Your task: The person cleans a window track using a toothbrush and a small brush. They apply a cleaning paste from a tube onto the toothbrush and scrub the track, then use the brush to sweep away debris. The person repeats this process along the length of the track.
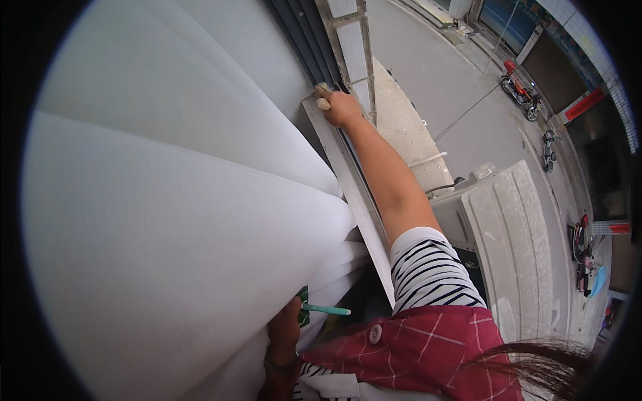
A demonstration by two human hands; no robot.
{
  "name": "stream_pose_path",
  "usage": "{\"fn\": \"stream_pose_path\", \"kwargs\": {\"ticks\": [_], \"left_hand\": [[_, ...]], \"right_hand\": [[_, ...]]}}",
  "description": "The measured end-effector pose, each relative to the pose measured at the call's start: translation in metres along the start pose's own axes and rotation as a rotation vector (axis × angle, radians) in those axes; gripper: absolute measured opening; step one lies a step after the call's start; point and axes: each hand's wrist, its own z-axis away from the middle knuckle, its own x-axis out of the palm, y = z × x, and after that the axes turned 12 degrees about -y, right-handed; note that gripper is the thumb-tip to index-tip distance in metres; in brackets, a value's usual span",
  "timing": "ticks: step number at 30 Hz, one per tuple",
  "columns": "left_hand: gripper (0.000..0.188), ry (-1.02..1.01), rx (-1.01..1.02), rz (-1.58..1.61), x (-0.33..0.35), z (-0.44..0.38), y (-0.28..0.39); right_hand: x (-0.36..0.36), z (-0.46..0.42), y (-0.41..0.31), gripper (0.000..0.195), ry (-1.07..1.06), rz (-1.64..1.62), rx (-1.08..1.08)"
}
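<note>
My right hand (343, 108) reaches to the sliding window's dark metal track (301, 30) and grips a small pale object (324, 104). Its light, bristly-looking tip touches the track; it may be a brush, but the fingers hide most of it. Lower down, my left hand (286, 321) is closed around a turquoise plastic handle (328, 310), like that of a toothbrush, and a green patterned piece (303, 306) of unclear kind. White curtain fabric (200, 200) hangs beside both hands, and the pale window sill (358, 210) runs between it and my right arm.
Outside the track is a tiled wall edge (353, 50), with a concrete ledge (401, 125) below. Farther down are a street (426, 65), a dusty pale vehicle (506, 240), a red motorcycle (519, 90) and thin hanging cables. Dark hair hangs at the lower right.
</note>
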Motion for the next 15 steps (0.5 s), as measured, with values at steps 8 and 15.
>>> {"fn": "stream_pose_path", "kwargs": {"ticks": [8,15], "left_hand": [[0.074,0.003,-0.002,0.342,-0.003,-0.002,-0.004],[0.075,-0.112,0.073,0.541,-0.012,0.012,-0.021]], "right_hand": [[-0.01,0.212,0.002,0.04,-0.031,-0.113,0.167],[-0.003,0.498,-0.006,0.039,-0.279,-0.183,0.484]]}}
